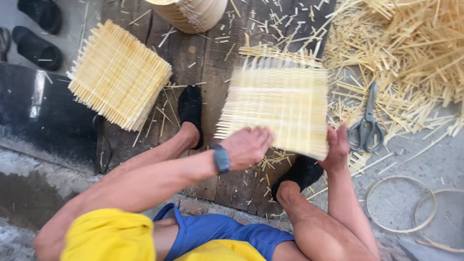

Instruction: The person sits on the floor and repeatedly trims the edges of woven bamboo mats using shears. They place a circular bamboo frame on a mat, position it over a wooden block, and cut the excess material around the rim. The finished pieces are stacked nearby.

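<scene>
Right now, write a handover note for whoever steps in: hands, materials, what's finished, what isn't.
Left hand: gripping the near edge of a woven bamboo mat, blurred with motion.
Right hand: holding the mat's right near corner.
Stack of finished mats lies on the wooden boards to the left.
Scissors on the ground to the right, beside a pile of loose strips; thin rings nearer.
Done: one stack. Left: the mat in hand, ends still ragged.

head view, steeply downward, near hands [246, 145]
</scene>
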